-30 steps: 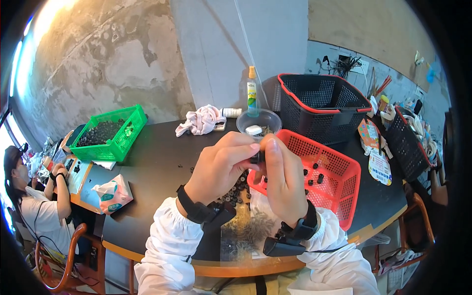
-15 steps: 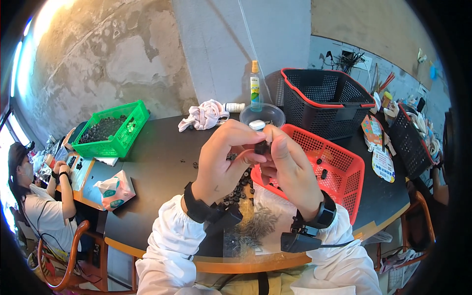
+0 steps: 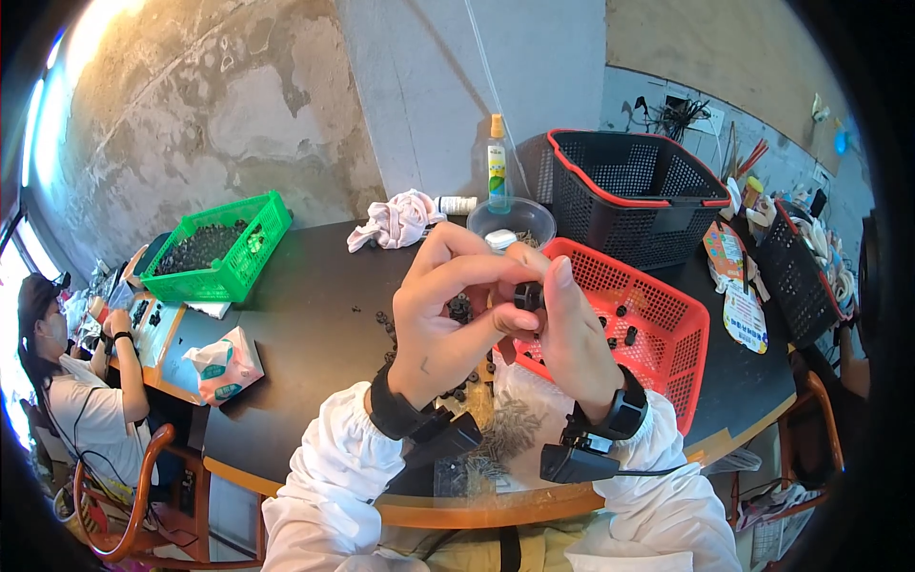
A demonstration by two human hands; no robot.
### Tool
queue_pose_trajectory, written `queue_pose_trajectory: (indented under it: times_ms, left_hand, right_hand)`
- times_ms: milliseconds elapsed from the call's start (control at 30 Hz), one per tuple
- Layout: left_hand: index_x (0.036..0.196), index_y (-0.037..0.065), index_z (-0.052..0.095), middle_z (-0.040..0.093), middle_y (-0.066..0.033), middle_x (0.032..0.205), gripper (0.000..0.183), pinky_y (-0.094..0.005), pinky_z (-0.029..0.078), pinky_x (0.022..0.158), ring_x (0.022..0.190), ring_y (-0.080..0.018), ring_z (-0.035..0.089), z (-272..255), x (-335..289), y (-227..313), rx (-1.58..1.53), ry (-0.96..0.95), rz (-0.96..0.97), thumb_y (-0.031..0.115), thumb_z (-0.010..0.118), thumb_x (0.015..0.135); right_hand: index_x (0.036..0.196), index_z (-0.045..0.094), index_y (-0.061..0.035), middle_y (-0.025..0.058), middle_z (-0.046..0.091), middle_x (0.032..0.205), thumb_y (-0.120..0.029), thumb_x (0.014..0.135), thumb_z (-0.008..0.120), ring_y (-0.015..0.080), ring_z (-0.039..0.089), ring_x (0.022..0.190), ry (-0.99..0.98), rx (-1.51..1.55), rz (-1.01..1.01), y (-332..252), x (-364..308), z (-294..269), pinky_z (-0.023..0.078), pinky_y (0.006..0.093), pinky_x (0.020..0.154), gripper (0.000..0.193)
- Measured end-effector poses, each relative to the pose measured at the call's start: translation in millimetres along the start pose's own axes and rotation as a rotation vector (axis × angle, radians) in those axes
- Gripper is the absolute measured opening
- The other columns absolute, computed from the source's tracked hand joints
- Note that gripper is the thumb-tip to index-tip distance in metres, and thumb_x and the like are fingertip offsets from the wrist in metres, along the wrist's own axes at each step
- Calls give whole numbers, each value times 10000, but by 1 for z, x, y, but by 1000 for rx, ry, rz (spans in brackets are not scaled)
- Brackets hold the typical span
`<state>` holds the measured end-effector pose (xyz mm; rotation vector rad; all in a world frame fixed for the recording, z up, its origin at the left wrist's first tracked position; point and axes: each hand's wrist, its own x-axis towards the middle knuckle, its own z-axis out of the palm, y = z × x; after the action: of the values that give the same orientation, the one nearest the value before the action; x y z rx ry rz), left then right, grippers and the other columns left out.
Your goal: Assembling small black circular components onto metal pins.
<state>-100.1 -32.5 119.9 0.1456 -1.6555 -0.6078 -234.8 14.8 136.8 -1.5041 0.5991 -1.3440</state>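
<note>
Raised over the table, my left hand (image 3: pixel 443 310) pinches a small black plastic part (image 3: pixel 527 296) between thumb and fingers. My right hand (image 3: pixel 572 329) closes on the same part from the other side, its thumb pointing up; its fingers are partly hidden. Below my hands lie small black round parts (image 3: pixel 460 389), and nearer me a pile of thin metal pins (image 3: pixel 515 424) rests on a clear sheet. Just beyond my right hand, a red perforated basket (image 3: pixel 667 329) holds a few black pieces (image 3: pixel 630 336).
A clear bowl (image 3: pixel 538 227) stands behind my hands, near a spray bottle (image 3: pixel 497 167) and a crumpled cloth (image 3: pixel 396 219). A large black basket (image 3: pixel 634 214) is at the back right. Leftward are a green crate (image 3: pixel 229 278), a tissue pack (image 3: pixel 225 367) and a seated person (image 3: pixel 91 391).
The black part has turned between my fingers and now shows a round side. My hands have shifted slightly right, and my left fingers have spread a little around it.
</note>
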Motion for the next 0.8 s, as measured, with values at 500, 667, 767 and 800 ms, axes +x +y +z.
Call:
queue_pose_trajectory:
  times_ms: [500, 667, 767, 800]
  left_hand:
    - [978, 37, 713, 542, -33, 894, 366, -206, 458, 587, 714, -102, 550, 2, -2, 11, 129, -25, 126, -15, 835, 637]
    - [996, 48, 696, 547, -36, 853, 366, -215, 451, 593, 711, -121, 541, -3, 2, 12, 78, -65, 45, 37, 833, 658]
    - [969, 64, 685, 543, -34, 807, 376, -235, 425, 580, 679, -128, 518, -12, 16, 21, 394, -143, 260, 32, 832, 624]
    - [969, 64, 685, 543, -34, 807, 376, -235, 425, 580, 679, -128, 518, -15, 18, 23, 392, -141, 261, 32, 832, 624]
  right_hand:
    - [898, 447, -99, -34, 401, 792, -566, 978, 378, 29, 352, 634, 12, 345, -78, 19, -1, 8, 301, 189, 518, 479]
    - [919, 434, -103, -11, 439, 829, -668, 913, 419, 41, 424, 713, -81, 282, -83, 28, -1, -1, 353, 187, 542, 565]
    - [958, 451, -82, 4, 456, 858, -696, 891, 421, 47, 452, 728, -111, 202, -140, 26, 4, 0, 373, 187, 548, 618]
    - [958, 451, -82, 4, 456, 858, -696, 891, 421, 47, 452, 728, -112, 199, -139, 25, 3, 1, 373, 187, 548, 618]
